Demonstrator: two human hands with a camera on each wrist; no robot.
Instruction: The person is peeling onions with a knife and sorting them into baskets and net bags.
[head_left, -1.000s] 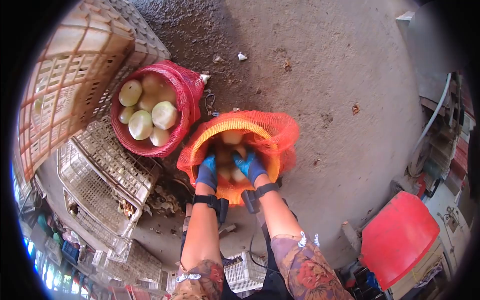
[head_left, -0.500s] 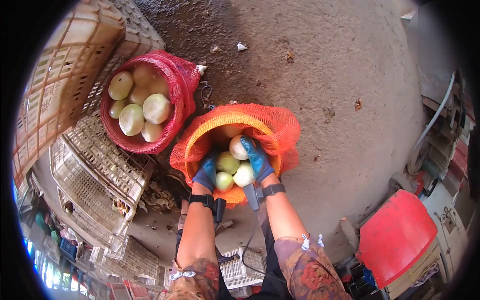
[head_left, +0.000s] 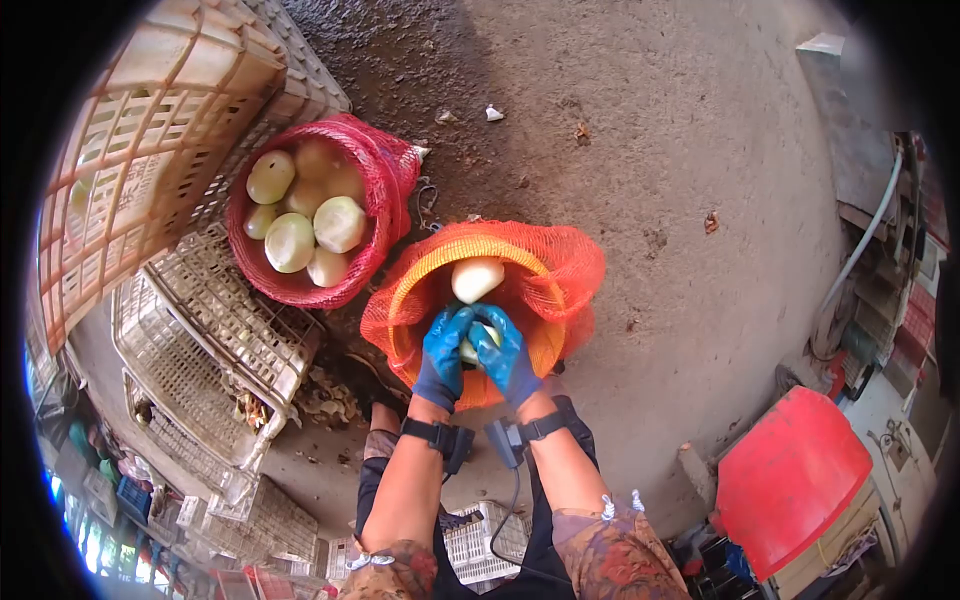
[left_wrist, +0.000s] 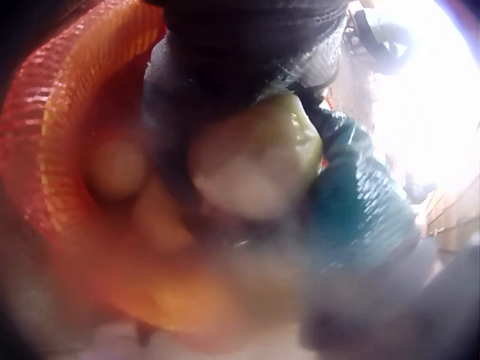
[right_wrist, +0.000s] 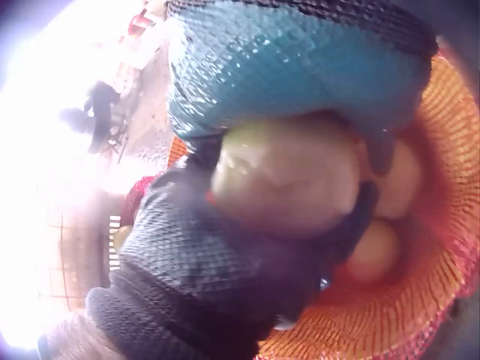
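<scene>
An orange mesh bag [head_left: 575, 270] spreads open over a round rim in the middle of the head view. Over it, my left hand [head_left: 446, 352] and right hand [head_left: 509, 362], both in blue-coated gloves, come together around a pale green-white round vegetable [head_left: 480, 346]. Fingers of both hands curl round this vegetable [right_wrist: 285, 176], seen close in the wrist views. Just beyond my fingertips shows another whitish vegetable [head_left: 478, 279]. More rounded vegetables [left_wrist: 118, 170] lie deeper in the bag, blurred in the left wrist view.
At the upper left of the bag stands a red mesh bag [head_left: 375, 190] holding several pale green vegetables [head_left: 290, 243]. Plastic crates [head_left: 225, 320] are stacked along the left. A red panel [head_left: 795, 480] is at the lower right, and scraps [head_left: 494, 113] lie on the floor.
My hands were down inside the orange bag among several vegetables. They have since risen and closed together, lifting one vegetable between them.
</scene>
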